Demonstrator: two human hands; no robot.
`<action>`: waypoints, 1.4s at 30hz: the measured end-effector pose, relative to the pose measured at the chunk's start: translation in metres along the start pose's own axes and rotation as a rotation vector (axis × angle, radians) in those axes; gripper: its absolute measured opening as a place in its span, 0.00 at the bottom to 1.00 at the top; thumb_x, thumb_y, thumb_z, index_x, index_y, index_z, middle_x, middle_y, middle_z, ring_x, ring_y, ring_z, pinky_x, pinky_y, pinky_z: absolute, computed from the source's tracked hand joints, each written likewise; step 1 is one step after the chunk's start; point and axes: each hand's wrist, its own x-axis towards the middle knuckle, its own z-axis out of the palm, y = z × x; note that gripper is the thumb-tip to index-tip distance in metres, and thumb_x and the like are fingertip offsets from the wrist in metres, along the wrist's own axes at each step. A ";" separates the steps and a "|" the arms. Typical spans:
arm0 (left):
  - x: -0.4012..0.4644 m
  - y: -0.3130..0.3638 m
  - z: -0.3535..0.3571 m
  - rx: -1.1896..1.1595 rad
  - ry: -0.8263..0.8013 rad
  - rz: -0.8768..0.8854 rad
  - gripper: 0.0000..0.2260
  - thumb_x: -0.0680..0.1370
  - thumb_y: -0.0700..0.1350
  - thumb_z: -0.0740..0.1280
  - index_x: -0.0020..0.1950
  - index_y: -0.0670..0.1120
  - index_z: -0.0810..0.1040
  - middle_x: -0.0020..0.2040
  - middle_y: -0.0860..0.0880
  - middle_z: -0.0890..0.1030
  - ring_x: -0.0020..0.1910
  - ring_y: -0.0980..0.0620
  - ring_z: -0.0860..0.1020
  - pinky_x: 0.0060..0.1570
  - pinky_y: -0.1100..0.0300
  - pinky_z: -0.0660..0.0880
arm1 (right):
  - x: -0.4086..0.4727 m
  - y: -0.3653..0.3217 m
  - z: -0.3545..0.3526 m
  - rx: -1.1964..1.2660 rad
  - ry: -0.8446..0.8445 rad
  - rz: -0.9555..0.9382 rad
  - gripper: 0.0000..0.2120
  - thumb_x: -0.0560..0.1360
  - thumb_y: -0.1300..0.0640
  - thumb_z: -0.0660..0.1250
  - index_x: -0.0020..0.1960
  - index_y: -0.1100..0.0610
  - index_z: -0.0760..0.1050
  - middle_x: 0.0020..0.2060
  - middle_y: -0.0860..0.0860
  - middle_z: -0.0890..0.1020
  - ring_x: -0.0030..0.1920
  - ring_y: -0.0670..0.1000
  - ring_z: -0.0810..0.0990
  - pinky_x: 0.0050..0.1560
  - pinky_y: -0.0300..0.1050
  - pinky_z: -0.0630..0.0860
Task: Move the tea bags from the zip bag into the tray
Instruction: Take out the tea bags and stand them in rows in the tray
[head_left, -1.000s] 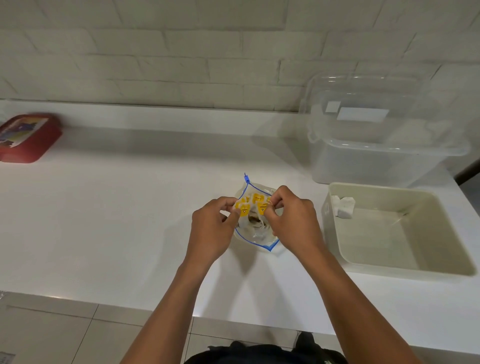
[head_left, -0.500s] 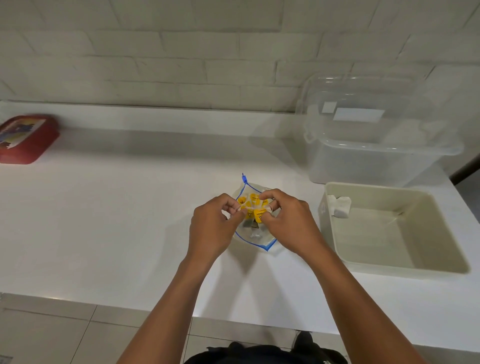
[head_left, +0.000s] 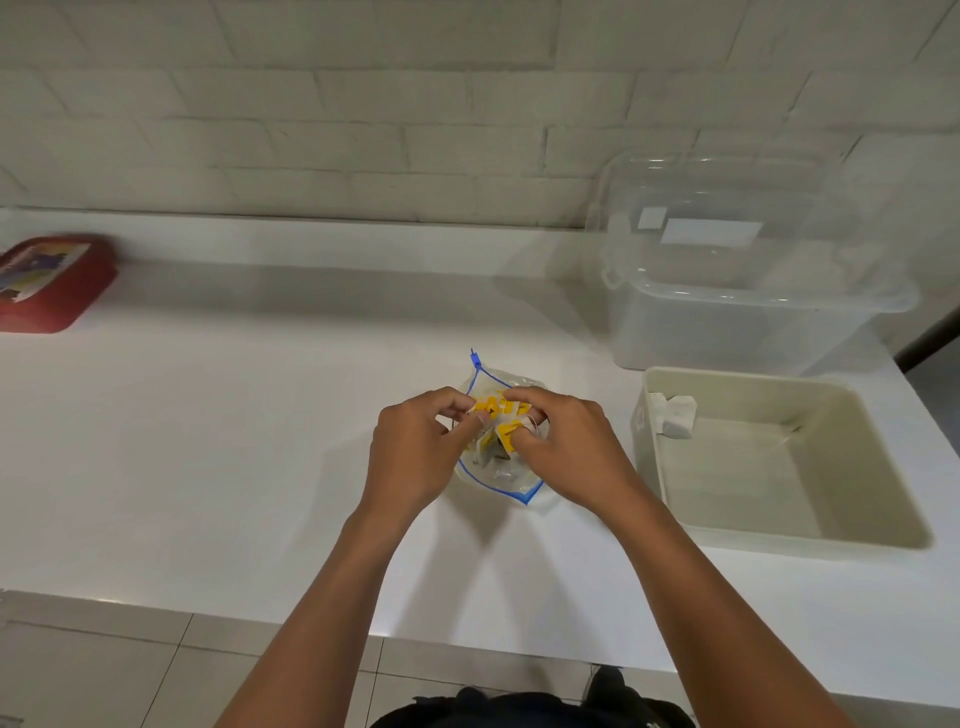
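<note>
Both hands, left (head_left: 415, 452) and right (head_left: 566, 447), pinch tea bags (head_left: 498, 415) from the zip bag (head_left: 498, 475) at frame centre; next comes a lift rightward to the tray (head_left: 878, 467).

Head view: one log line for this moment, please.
stage: unpacking | left hand: pinching tea bags | right hand: pinching tea bags | zip bag: on counter | tray: holds one tea bag

White counter (head_left: 208, 441) — zip bag (head_left: 498, 475), tray (head_left: 779, 535), clear bin (head_left: 727, 322), red box (head_left: 52, 286).

left hand (head_left: 415, 457), right hand (head_left: 563, 449), fingers curled, pinching
</note>
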 end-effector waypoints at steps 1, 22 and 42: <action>0.000 0.001 -0.001 -0.009 -0.011 0.015 0.03 0.75 0.53 0.74 0.42 0.59 0.82 0.39 0.60 0.82 0.27 0.57 0.74 0.36 0.56 0.75 | 0.002 0.000 -0.001 0.027 0.016 -0.012 0.18 0.74 0.52 0.66 0.63 0.42 0.79 0.36 0.37 0.75 0.39 0.42 0.76 0.46 0.41 0.76; -0.010 0.026 -0.013 0.127 -0.006 0.234 0.17 0.76 0.54 0.72 0.64 0.62 0.75 0.51 0.61 0.77 0.41 0.57 0.77 0.44 0.63 0.74 | 0.001 -0.004 -0.043 0.308 0.135 0.035 0.05 0.75 0.55 0.70 0.41 0.47 0.82 0.36 0.46 0.83 0.29 0.44 0.74 0.32 0.40 0.68; -0.003 0.120 0.097 0.072 -0.061 0.314 0.06 0.80 0.49 0.68 0.45 0.50 0.79 0.37 0.59 0.80 0.32 0.67 0.75 0.36 0.73 0.66 | -0.026 0.107 -0.144 0.156 0.157 -0.019 0.06 0.75 0.58 0.71 0.43 0.48 0.80 0.38 0.36 0.82 0.44 0.39 0.79 0.44 0.28 0.69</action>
